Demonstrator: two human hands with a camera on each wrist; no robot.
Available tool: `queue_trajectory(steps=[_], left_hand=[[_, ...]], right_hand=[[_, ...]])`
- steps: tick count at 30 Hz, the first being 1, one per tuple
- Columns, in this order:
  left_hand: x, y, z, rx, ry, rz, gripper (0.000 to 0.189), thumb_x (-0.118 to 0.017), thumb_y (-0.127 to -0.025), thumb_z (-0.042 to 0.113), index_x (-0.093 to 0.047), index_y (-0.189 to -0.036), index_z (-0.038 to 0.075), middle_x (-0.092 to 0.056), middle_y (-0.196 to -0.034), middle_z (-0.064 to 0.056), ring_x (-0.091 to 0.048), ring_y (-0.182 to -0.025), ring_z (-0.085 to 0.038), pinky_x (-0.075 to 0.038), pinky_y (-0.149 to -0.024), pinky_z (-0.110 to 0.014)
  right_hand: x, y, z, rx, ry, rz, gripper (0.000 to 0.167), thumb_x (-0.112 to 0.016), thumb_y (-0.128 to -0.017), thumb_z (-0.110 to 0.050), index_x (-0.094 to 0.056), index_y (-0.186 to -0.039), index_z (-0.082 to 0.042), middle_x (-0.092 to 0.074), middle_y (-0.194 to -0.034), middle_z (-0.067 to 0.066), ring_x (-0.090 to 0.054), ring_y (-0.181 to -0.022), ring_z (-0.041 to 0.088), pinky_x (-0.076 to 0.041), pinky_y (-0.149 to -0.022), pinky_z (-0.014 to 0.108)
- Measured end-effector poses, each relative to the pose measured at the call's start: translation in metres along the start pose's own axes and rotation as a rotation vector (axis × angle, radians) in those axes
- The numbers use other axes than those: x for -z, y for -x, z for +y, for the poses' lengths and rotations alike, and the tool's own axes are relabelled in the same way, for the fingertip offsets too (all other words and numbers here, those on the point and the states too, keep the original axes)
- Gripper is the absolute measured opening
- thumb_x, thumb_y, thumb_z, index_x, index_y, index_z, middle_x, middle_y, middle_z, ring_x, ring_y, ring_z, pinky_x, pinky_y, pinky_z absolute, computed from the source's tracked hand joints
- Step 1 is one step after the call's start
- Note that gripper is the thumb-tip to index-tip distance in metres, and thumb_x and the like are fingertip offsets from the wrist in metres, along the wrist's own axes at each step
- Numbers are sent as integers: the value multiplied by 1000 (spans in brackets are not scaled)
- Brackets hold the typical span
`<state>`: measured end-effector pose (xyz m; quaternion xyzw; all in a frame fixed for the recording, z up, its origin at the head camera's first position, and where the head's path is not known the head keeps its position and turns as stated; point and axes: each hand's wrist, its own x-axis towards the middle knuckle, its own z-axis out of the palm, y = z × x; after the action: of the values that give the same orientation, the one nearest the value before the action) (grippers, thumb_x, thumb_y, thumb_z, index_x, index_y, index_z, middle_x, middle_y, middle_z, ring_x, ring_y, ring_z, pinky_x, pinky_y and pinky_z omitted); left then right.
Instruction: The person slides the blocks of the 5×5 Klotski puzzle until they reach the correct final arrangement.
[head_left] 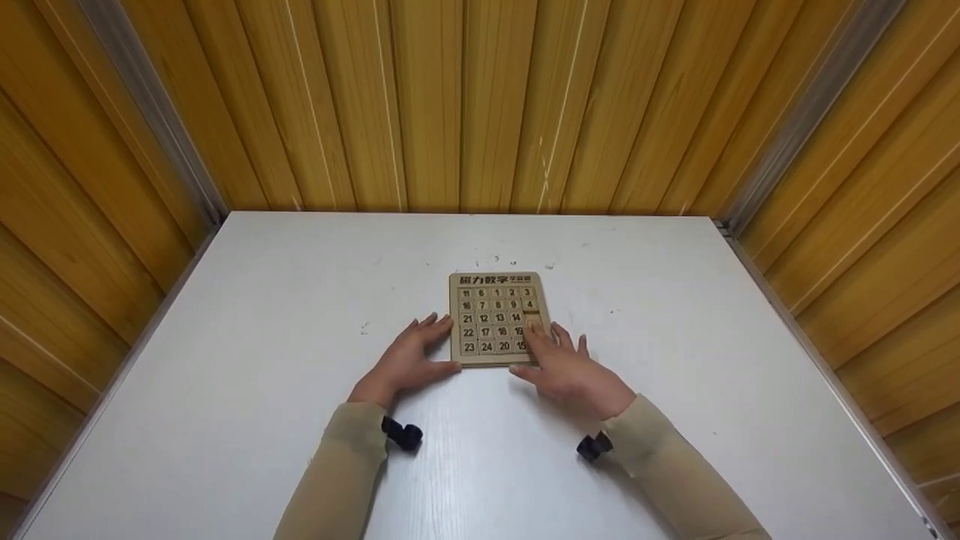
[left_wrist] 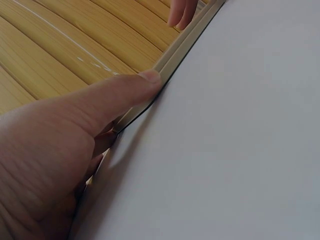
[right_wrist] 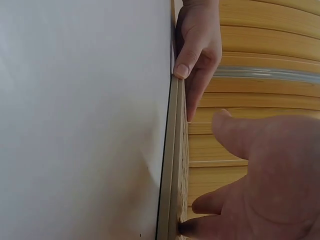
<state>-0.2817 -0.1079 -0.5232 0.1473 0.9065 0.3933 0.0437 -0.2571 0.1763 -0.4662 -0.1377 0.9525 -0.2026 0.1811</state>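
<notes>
Evidently, the left hand (head_left: 412, 352) grips the board (head_left: 492, 324) by its seven-o'clock corner on the worktop (head_left: 660, 300); the right hand (head_left: 570, 370), fingers (head_left: 538, 341) spread, touches its four o'clock. Only the head view shows readable numbers (head_left: 500, 318).

Beige sleeves (head_left: 334, 469), black wrist cameras (head_left: 409, 436)

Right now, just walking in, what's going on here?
A person is handling a wooden number puzzle on a white table. The left hand touches its left side and near edge; the right hand reaches over its right side, just below tile 4. The top row reads 11, 6, 1, 2, 3.
</notes>
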Motion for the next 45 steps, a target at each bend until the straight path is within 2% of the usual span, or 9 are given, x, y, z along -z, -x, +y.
queue_trajectory(steps=[8,13,18,25,30,45], left_hand=[[0,0,1,6,-24,-8,85,-85,-83,38,-45,-156,19,-39,-166,-3,-22,-159,-37,-17,-132,-54],[0,-1,1,13,-35,-10,84,-84,-84,38,-45,-156,18,-40,-165,-1,-23,-160,-32,-17,-133,-51],[-1,-2,0,8,-32,-8,85,-84,-84,38,-45,-156,18,-40,-165,0,-23,-160,-31,-17,-133,-51],[-1,-1,0,5,-26,-11,86,-84,-83,38,-44,-156,18,-38,-166,-2,-22,-159,-36,-17,-132,-53],[-1,-1,-1,15,-9,-9,86,-85,-83,37,-44,-157,20,-36,-167,-4,-20,-159,-41,-18,-131,-56],[-1,0,-1,15,-9,-5,86,-85,-83,38,-44,-157,20,-36,-167,-3,-19,-159,-42,-18,-131,-57]], right_hand=[[-2,-14,6,6,4,17,87,-50,-103,-57,-10,-166,-13,-5,-175,9,8,-162,37,12,-125,70],[-3,-13,7,20,-11,20,88,-49,-103,-58,-8,-166,-13,-1,-175,7,11,-162,35,12,-125,70],[-6,0,7,30,-16,38,86,-50,-103,-58,-8,-167,-17,0,-175,7,10,-162,35,11,-126,69],[-13,28,4,29,57,-11,87,-53,-102,-55,-10,-167,-15,-5,-174,14,6,-161,39,8,-124,73],[-17,35,2,32,94,-30,87,-52,-102,-56,-13,-166,-13,-4,-174,15,3,-161,41,6,-123,75],[-14,19,4,15,94,-36,88,-52,-102,-57,-12,-166,-11,1,-174,13,6,-161,41,8,-123,75]])
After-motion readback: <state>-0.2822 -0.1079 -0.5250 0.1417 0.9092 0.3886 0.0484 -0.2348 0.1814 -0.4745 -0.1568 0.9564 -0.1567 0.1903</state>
